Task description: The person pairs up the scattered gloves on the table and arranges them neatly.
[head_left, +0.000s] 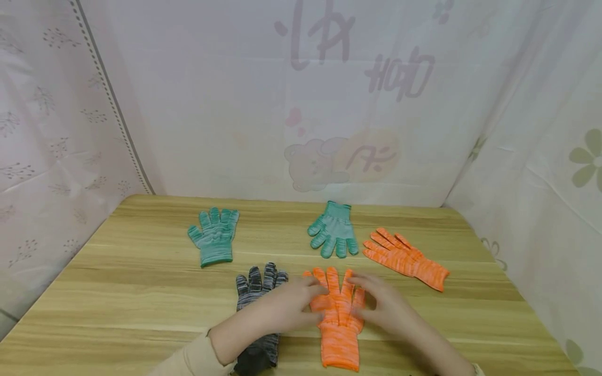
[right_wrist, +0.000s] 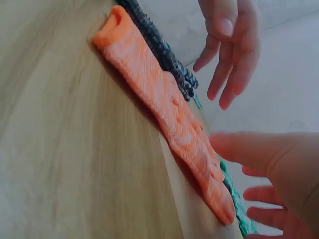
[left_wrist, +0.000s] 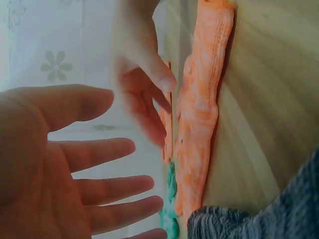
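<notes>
An orange knitted glove lies flat near the front of the table, fingers pointing away. My left hand hovers at its left side and my right hand at its right. In the left wrist view the fingers of the left hand are spread and extended, with nothing between them. The right wrist view has the thumb of the right hand close to the glove; whether it touches cannot be told. Partly under my left forearm is a black-and-grey glove.
A second orange glove lies slanted at the right. Toward the back are two green gloves, one on the left and one near the middle with its fingers toward me. Printed curtains surround the wooden table.
</notes>
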Available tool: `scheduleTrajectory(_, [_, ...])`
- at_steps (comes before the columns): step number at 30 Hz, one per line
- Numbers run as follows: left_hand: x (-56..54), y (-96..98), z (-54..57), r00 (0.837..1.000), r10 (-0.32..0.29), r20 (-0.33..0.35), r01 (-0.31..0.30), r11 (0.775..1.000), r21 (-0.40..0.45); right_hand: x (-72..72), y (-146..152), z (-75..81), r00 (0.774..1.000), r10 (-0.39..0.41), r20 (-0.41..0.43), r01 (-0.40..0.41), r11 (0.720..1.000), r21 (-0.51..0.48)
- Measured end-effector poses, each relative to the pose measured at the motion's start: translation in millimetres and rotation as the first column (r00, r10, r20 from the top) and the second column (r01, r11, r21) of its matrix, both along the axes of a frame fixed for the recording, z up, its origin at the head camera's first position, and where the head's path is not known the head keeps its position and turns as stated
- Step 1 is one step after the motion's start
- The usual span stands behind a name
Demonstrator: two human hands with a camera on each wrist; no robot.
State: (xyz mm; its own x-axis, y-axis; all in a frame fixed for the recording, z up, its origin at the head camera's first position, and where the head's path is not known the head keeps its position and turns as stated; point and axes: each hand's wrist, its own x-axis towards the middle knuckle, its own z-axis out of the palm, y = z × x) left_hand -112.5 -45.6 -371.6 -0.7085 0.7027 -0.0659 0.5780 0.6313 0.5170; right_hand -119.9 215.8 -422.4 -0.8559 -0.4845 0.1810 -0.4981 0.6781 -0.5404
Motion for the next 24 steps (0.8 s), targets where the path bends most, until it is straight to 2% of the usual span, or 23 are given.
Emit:
scheduleTrajectory(4, [5.6, 3.0, -1.2, 0.998, -0.04, -0.047, 0.036, 0.997, -0.069, -0.5, 2.5, -1.4, 0.998, 0.067, 0.017, -0.068, 0.997, 0.041])
scheduleTrajectory(8, [9.1, 4.6, -3.0, 0.997, -0.061, -0.055, 0.055, 0.992, -0.11, -1.5, 4.3, -2.2, 0.994, 0.092, 0.057, -0.095, 0.994, 0.056])
scheduleTrajectory(12, [12.3, 4.7, -5.2, 0.993, -0.102, -0.06, 0.092, 0.985, -0.147, -2.9, 6.8, -3.1, 0.993, 0.1, 0.055, -0.104, 0.992, 0.069])
scheduleTrajectory(17, [16.3, 3.9, -7.5, 0.983, -0.179, -0.034, 0.169, 0.965, -0.2, -5.1, 9.7, -5.2, 0.993, 0.109, 0.042, -0.112, 0.991, 0.075])
scheduleTrajectory(20, [18.4, 3.0, -7.6, 0.97, -0.24, -0.042, 0.225, 0.947, -0.228, -6.4, 11.2, -6.3, 0.992, 0.121, 0.025, -0.123, 0.989, 0.084])
scheduleTrajectory(24, [19.9, 2.2, -6.2, 0.962, -0.273, -0.02, 0.259, 0.93, -0.26, -7.8, 12.3, -6.8, 0.99, 0.139, 0.003, -0.138, 0.985, 0.1])
